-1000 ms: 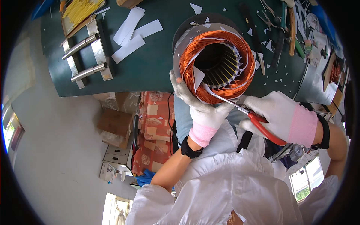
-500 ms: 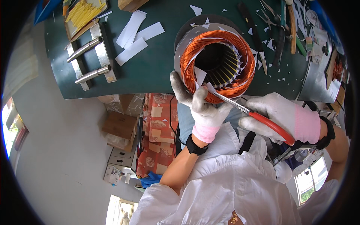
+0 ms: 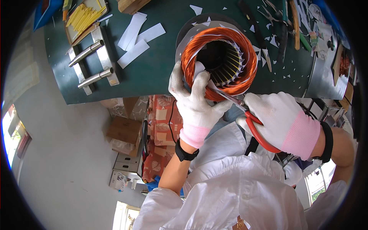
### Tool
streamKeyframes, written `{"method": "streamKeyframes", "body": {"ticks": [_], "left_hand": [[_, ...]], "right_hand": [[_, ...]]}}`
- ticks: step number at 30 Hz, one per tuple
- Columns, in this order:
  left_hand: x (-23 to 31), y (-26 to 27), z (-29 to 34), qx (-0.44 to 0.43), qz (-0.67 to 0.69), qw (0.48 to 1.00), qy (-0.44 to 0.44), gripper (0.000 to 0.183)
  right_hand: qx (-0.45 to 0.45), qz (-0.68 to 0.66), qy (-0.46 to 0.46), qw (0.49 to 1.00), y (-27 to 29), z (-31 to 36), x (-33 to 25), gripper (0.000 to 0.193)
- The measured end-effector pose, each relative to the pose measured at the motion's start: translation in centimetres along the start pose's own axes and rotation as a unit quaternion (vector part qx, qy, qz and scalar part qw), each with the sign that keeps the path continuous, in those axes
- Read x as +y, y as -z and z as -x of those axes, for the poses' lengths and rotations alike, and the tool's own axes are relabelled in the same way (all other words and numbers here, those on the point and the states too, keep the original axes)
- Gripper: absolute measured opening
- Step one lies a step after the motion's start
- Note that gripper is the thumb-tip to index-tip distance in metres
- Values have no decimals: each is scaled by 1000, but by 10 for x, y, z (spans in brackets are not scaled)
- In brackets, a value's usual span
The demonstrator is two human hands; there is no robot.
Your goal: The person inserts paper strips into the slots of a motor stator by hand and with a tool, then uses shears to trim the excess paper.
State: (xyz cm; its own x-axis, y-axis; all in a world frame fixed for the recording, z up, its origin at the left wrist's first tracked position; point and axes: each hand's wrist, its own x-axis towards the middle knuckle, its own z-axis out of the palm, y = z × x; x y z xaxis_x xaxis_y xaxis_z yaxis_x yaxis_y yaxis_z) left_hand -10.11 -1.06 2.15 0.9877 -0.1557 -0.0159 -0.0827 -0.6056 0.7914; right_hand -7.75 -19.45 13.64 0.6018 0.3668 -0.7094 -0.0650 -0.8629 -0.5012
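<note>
A motor stator with a thick ring of orange copper windings (image 3: 250, 61) stands near the front edge of the green table. Yellow-lined slots show inside its dark bore. My left hand (image 3: 195, 94), in a white glove with a pink cuff, grips the winding's near-left rim, pinching a white insulating paper (image 3: 199, 68) there. My right hand (image 3: 278, 119), gloved alike, holds red-handled scissors (image 3: 257, 135). Their blades reach left to the near rim, close by my left fingers, and look slightly parted. The blade tips are partly hidden at the paper.
White paper strips (image 3: 133, 53) lie left of the stator, beside a metal frame with two rods (image 3: 95, 78). Yellow strips (image 3: 85, 17) fill a tray at the far left. A knife (image 3: 267, 60), pliers (image 3: 270, 15) and paper scraps lie to the right.
The scissors have swung steeper, with my right hand moving slightly left. My left hand has turned, showing more of its back, and the paper inside the ring has shifted.
</note>
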Motion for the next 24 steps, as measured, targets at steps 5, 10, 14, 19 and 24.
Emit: {"method": "streamKeyframes", "body": {"ticks": [5,10,14,19,24], "left_hand": [[7,-15,13,37,-15,999,38,77],[12,-15,22,55,-30,997,42,81],[16,12,2,-66,-100,992,42,93],[24,43,-21,-185,-140,972,37,104],[10,74,-44,-128,-54,988,-66,46]], "right_hand": [[-16,15,-18,1000,-1,-1,-4,28],[-25,17,-28,999,3,-1,-2,28],[14,20,13,1000,1,-9,4,36],[-12,-6,-25,1000,2,-9,4,33],[61,-50,-27,997,-6,25,30,31]]}}
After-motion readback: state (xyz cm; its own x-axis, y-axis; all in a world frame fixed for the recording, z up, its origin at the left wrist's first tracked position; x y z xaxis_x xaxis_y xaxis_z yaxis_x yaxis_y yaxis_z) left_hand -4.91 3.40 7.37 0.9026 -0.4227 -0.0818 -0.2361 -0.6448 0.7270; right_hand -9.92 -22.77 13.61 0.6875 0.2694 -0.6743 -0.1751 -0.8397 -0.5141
